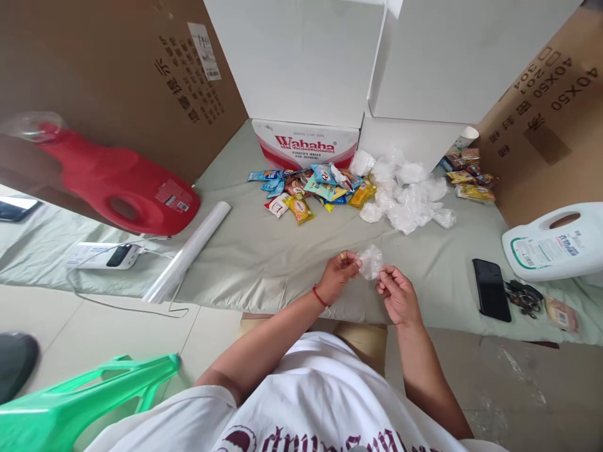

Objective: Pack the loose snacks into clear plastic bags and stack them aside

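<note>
My left hand (337, 276) and my right hand (398, 294) are held close together above a pale green cloth (264, 257). Both pinch a small crumpled clear plastic bag (370, 260) between them, the left at its left edge, the right at its lower right. A red string circles my left wrist. Beyond my hands lies a pile of colourful snack packets (311, 188), and to its right a heap of crumpled clear plastic bags (407, 194).
A roll of clear film (191, 251) lies at left beside a red jug (113, 179) and a power strip (101, 256). A black phone (491, 289), keys (522, 296) and a white jug (556, 242) sit at right. Cardboard and white boxes stand behind, with a Wahaha carton (305, 144). A green stool (80, 402) is near left.
</note>
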### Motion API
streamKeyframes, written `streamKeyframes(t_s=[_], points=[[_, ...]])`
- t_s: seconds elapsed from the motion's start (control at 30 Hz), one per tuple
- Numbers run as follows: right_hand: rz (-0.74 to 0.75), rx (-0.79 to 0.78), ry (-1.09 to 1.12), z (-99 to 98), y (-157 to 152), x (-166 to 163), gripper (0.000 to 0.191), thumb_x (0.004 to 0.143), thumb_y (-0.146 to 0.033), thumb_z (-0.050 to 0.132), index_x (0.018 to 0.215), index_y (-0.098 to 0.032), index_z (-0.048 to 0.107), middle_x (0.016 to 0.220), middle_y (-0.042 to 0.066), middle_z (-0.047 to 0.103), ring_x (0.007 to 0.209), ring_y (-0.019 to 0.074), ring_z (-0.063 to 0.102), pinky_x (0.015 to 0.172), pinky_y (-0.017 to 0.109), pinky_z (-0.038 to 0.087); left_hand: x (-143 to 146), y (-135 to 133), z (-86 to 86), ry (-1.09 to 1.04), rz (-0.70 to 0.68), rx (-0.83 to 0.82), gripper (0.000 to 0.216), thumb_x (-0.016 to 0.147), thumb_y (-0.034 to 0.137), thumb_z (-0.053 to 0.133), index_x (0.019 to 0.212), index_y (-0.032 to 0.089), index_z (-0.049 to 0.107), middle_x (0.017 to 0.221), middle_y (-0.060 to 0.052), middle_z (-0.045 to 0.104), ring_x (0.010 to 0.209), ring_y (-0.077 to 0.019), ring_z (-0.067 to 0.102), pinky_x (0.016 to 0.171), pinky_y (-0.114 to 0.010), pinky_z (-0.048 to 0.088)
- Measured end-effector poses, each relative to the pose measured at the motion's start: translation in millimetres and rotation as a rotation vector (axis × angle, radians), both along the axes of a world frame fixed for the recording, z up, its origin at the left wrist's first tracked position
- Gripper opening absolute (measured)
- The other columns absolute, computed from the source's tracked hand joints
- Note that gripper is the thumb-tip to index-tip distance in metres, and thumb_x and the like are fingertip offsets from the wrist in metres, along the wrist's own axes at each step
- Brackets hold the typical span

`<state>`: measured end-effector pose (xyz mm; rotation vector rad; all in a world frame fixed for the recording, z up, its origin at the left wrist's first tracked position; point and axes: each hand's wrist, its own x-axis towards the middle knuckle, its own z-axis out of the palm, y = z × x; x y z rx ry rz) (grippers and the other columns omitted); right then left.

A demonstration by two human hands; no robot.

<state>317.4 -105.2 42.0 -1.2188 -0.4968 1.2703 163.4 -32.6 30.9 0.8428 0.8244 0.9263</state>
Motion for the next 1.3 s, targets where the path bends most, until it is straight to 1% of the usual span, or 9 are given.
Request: streamKeyframes(t_s=[0.13, 0.23, 0.3, 0.5, 0.6, 0.73, 0.9, 1.03, 1.3], points=[[-0.043, -0.012, 0.126, -3.6, 3, 2, 0.035, 0.065, -0.038, 0.093, 0.085, -0.023, 0.069, 0.071, -0.004, 0.053, 0.062, 0.0081, 0.043, 0.053, 0.02, 0.039, -31, 9, -2.3, -0.187, 0.167, -0.239, 0.042, 0.061, 0.034, 0.093, 0.083, 0.02, 0.06, 0.079, 0.005, 0.06, 0.073, -0.0098, 0.058, 0.069, -0.025, 0.051], [0.069, -0.063, 0.095, -8.0, 2, 0, 0.035, 0.066, -0.041, 0.093, 0.084, -0.022, 0.07, 0.075, -0.002, 0.058, 0.063, 0.0089, 0.046, 0.053, 0.021, 0.04, -48, 12, -0.2, -0.31, 0.184, -0.329, 0.038, 0.064, 0.028, 0.088, 0.081, 0.02, 0.055, 0.078, 0.005, 0.062, 0.076, -0.0123, 0.063, 0.078, -0.032, 0.056], [0.106, -0.072, -0.013, -10.9, 2, -1, 0.035, 0.07, -0.048, 0.09, 0.085, -0.022, 0.071, 0.081, 0.001, 0.062, 0.069, 0.0112, 0.052, 0.056, 0.022, 0.043, -56, 13, 2.6, -0.33, 0.165, -0.333, 0.037, 0.066, 0.027, 0.086, 0.082, 0.021, 0.053, 0.076, 0.005, 0.063, 0.074, -0.0138, 0.066, 0.077, -0.033, 0.057], [-0.12, -0.022, -0.092, -5.0, 17, 10, 0.044, 0.076, -0.062, 0.08, 0.099, -0.026, 0.075, 0.1, 0.004, 0.072, 0.085, 0.0164, 0.061, 0.065, 0.026, 0.048, -68, 10, 10.4, -0.27, 0.074, -0.211, 0.035, 0.067, 0.031, 0.085, 0.081, 0.02, 0.056, 0.074, 0.005, 0.063, 0.069, -0.0119, 0.065, 0.071, -0.028, 0.055], [0.158, -0.083, -0.078, 6.1, 21, 5, 0.052, 0.073, -0.064, 0.082, 0.105, -0.024, 0.076, 0.102, 0.007, 0.074, 0.089, 0.0197, 0.064, 0.069, 0.028, 0.049, -70, 9, 9.5, -0.21, 0.028, -0.11, 0.032, 0.067, 0.033, 0.087, 0.079, 0.018, 0.061, 0.075, 0.004, 0.063, 0.069, -0.0105, 0.061, 0.071, -0.027, 0.052], [0.488, -0.124, -0.177, 10.9, 20, -18, 0.045, 0.067, -0.055, 0.089, 0.09, -0.019, 0.076, 0.073, 0.001, 0.065, 0.062, 0.0118, 0.052, 0.056, 0.024, 0.038, -73, 10, 6.4, -0.024, 0.013, 0.05, 0.034, 0.069, 0.039, 0.087, 0.083, 0.016, 0.066, 0.086, -0.003, 0.069, 0.081, -0.0144, 0.063, 0.082, -0.031, 0.051], [0.201, -0.064, -0.448, -4.5, 22, -49, 0.043, 0.072, -0.059, 0.083, 0.084, -0.02, 0.07, 0.067, -0.002, 0.059, 0.057, 0.0102, 0.042, 0.05, 0.024, 0.032, -72, -2, 4.8, 0.249, 0.312, 0.019, 0.037, 0.076, 0.046, 0.081, 0.09, 0.021, 0.058, 0.088, -0.002, 0.064, 0.081, -0.0151, 0.061, 0.072, -0.028, 0.049], [0.209, -0.015, -0.493, -11.8, 23, -67, 0.036, 0.076, -0.054, 0.082, 0.082, -0.021, 0.067, 0.07, -0.002, 0.06, 0.058, 0.0107, 0.045, 0.051, 0.024, 0.036, -62, -16, 1.3, 0.258, 0.108, 0.036, 0.036, 0.081, 0.055, 0.072, 0.08, 0.021, 0.058, 0.077, 0.0, 0.061, 0.074, -0.0155, 0.057, 0.068, -0.028, 0.045], [0.169, -0.073, -0.049, 0.6, 24, -47, 0.04, 0.061, -0.043, 0.094, 0.079, -0.021, 0.067, 0.068, -0.005, 0.05, 0.057, 0.0074, 0.039, 0.047, 0.019, 0.03, -67, -8, -1.1, 0.01, 0.087, -0.087, 0.044, 0.068, 0.054, 0.082, 0.074, 0.02, 0.054, 0.069, 0.004, 0.053, 0.066, -0.0115, 0.05, 0.067, -0.027, 0.041]])
